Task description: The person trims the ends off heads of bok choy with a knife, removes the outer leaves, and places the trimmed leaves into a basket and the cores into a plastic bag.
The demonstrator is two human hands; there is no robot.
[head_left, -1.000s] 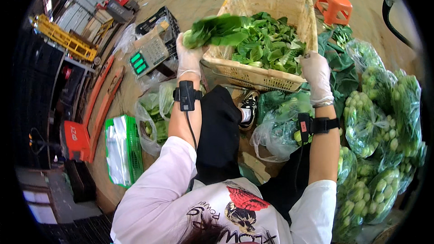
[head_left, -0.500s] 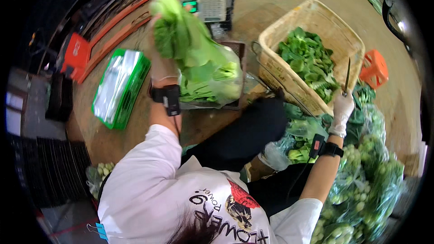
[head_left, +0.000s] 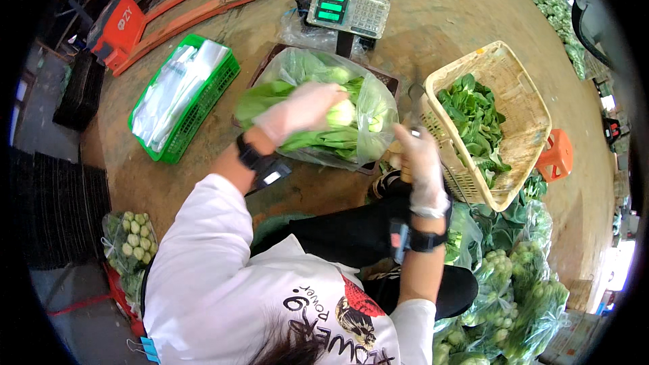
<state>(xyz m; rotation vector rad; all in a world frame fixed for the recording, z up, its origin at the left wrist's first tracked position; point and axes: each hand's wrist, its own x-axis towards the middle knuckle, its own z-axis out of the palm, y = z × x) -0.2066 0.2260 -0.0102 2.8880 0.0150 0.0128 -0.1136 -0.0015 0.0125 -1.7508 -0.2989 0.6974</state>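
My left hand [head_left: 303, 112], in a thin whitish glove, lies closed over a long-leaved head of greens [head_left: 260, 100], its pale stem end near my fingers. The head rests on other greens in a clear plastic bag [head_left: 378, 105], whose mouth is spread over a dark crate [head_left: 391, 81]. My gloved right hand [head_left: 422, 165] grips a knife [head_left: 415, 98] beside the bag, blade pointing away from me. The blade is blurred, and my fingers hide most of the handle.
A cream basket [head_left: 534, 115] of loose leaves [head_left: 473, 125] stands at right, near an orange stool [head_left: 557, 155]. Ahead is a digital scale [head_left: 351, 12]. At left are a green basket [head_left: 177, 145] of plastic bags and a pallet jack [head_left: 122, 27]. Bagged vegetables [head_left: 500, 304] lie at lower right.
My left hand has brought the raised head of greens down onto the bag. My right hand has moved left with the knife, from beside the cream basket's right end to the bag's side.
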